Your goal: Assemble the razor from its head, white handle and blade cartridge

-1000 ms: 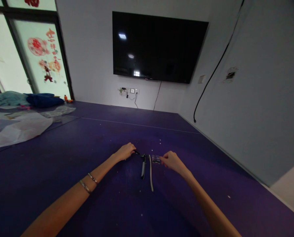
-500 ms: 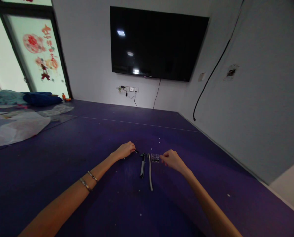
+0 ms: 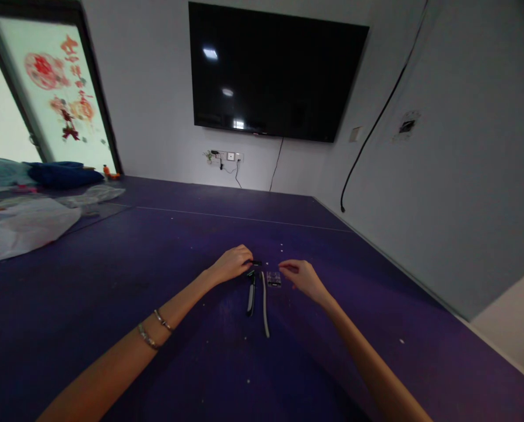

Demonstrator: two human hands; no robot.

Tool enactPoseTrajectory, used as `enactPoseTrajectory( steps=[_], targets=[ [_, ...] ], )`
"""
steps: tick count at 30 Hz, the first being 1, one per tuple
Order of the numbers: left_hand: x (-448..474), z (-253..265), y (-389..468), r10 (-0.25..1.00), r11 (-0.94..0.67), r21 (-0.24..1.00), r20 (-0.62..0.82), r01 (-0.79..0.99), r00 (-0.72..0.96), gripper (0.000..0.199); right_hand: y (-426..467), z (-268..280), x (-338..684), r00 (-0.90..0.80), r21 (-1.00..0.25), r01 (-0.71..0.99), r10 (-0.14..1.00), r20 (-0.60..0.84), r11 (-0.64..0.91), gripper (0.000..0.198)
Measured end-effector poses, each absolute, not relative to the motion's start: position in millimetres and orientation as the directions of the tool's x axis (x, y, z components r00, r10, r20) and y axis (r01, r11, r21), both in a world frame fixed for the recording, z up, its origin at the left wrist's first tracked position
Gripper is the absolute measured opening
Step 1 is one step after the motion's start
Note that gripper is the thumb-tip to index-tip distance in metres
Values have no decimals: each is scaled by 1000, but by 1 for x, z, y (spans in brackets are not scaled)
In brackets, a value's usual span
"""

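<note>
My left hand [image 3: 234, 263] is closed, pinching a small thin black piece [image 3: 257, 262] that sticks out to the right of the fingertips. Just below it lies a razor [image 3: 250, 298] with a grey and black handle, its head at the far end. Beside the razor a slim pale grey curved strip [image 3: 265, 308] rests lengthwise on the purple surface. To its right is a small clear compartmented pack [image 3: 274, 279]. My right hand [image 3: 302, 276] hovers at the right of this pack, fingers slightly apart, with nothing visible in them.
The purple surface [image 3: 178, 363] carries scattered white specks. White plastic sheeting [image 3: 33, 228] and blue cloth [image 3: 64, 174] lie far left. A black cable [image 3: 371, 129] hangs along the right wall. A large television [image 3: 279, 70] is mounted on the wall ahead.
My left hand has moved right with the black piece, bringing it above the razor and strip. My right hand has risen slightly and its fingers have loosened. The view has shifted a little.
</note>
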State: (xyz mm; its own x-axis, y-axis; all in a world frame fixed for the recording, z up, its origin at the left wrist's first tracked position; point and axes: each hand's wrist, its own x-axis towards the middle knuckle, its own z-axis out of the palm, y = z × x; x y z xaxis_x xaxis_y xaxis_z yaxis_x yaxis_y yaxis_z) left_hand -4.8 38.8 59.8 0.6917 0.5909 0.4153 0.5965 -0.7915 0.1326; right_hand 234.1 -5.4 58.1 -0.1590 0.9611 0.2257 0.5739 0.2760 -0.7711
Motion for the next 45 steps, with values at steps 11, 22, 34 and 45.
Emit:
enactPoseTrajectory(
  steps=[11,22,34,45],
  targets=[
    [44,75,21,495,-848,56,440,528,749,18,2,56,237,-91,-878,428,976,197,217,23],
    [46,64,27,531,-830,99,441,549,724,23,6,55,241,-106,-873,446,980,166,196,19],
    [59,32,33,648,-756,102,248,646,720,47,22,31,245,-190,-770,604,975,116,209,19],
    [62,22,36,633,-764,62,260,642,729,37,22,27,240,-239,-743,621,963,125,251,21]
  ],
)
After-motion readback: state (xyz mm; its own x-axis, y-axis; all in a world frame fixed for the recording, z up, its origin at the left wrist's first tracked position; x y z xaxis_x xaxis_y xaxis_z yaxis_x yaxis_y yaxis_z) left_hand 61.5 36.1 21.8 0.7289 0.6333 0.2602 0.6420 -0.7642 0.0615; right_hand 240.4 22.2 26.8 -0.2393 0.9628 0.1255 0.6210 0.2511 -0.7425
